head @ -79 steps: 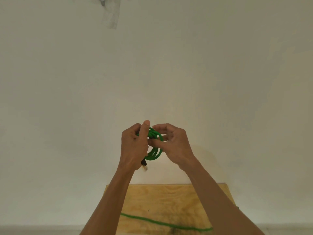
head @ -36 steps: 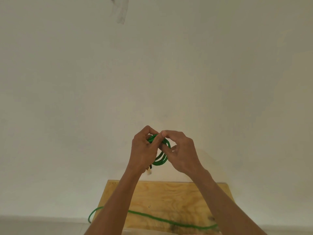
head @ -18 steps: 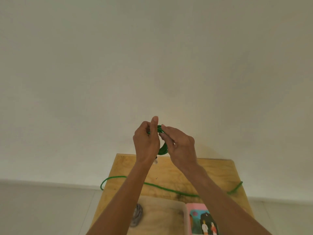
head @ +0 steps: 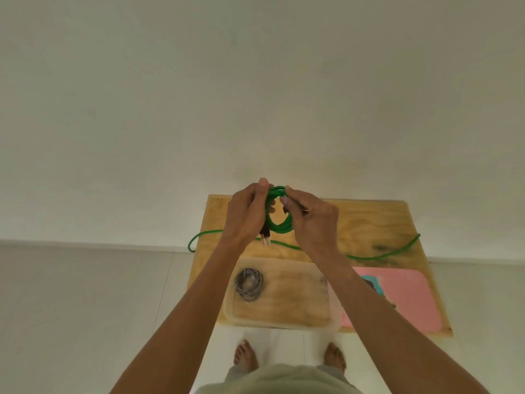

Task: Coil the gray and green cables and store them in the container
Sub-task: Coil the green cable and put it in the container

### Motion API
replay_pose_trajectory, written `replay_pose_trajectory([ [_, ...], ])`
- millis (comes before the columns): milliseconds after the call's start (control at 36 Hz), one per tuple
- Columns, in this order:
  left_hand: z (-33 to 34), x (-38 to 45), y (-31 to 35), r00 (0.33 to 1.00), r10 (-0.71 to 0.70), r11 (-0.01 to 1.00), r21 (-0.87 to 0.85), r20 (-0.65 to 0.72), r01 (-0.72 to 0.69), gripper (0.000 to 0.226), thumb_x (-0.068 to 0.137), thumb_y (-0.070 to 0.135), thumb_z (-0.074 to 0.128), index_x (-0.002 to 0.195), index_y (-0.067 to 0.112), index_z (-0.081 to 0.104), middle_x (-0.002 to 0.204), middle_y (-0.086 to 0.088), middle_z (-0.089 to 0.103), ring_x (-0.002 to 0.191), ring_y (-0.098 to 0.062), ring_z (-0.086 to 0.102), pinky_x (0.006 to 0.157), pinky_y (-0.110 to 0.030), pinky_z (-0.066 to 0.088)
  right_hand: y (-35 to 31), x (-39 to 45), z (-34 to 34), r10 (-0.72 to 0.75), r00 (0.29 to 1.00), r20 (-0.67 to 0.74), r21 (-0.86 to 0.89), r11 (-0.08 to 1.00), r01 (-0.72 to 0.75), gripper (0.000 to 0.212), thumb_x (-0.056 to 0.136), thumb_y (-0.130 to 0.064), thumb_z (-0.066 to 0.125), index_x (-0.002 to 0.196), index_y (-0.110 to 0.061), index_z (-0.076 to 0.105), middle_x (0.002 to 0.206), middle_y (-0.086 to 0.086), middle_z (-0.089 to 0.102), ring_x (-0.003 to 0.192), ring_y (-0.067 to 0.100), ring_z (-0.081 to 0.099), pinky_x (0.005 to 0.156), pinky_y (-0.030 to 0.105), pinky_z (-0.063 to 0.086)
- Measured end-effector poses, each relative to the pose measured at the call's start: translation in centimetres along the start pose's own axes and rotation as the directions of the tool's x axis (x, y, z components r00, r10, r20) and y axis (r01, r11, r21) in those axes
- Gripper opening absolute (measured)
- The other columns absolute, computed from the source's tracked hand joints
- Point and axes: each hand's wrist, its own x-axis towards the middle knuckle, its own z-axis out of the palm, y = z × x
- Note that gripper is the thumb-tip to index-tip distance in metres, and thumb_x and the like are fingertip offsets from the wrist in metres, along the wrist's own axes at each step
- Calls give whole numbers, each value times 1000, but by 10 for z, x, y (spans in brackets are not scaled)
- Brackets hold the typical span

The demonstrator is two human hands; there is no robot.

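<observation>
Centre of frame: both hands raised above the far edge of a small wooden table (head: pixel 369 220), sharing one coil of the green cable (head: pixel 279 226). Left hand (head: pixel 245 216) closed round the coil's left side, thumb up along the top; a dark plug with a clear tip hangs just below this hand. Right hand (head: pixel 314 220) pinches the coil's upper right between thumb and fingers. Uncoiled remainder of the green cable lies across the table, looping off the left edge and trailing toward the right edge. Lower centre: clear container (head: pixel 284 322) on the table, the gray cable (head: pixel 249 284) coiled inside at its left end. Pink lid (head: pixel 406 297) lies flat just right of the container. Bare feet on pale floor at bottom of frame
</observation>
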Motion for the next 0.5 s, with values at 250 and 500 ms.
replay_pose_trajectory([
  [250, -25, -32, -113, 996, 87, 929, 362, -25, -72, 45, 103, 42, 41, 132, 13, 59, 133, -9, 60, 123, -21, 54, 101, -42, 47, 44, -77, 12, 312, 950, 6, -170, 936, -307, 21, 90, -21, 71, 109, -14, 75, 86, 3, 77, 66, 13, 65, 68, 28, 56],
  [500, -6, -81, -192, 972, -19, 733, 664, 233, -145, 69, 100, 54, 14, 157, 16, 19, 167, -6, 11, 154, -24, 6, 121, -48, 22, 93, -136, 29, 602, 796, 60, -378, 752, -540, 15, 90, -31, 67, 104, -26, 65, 88, 3, 70, 85, 27, 61, 72, 34, 47],
])
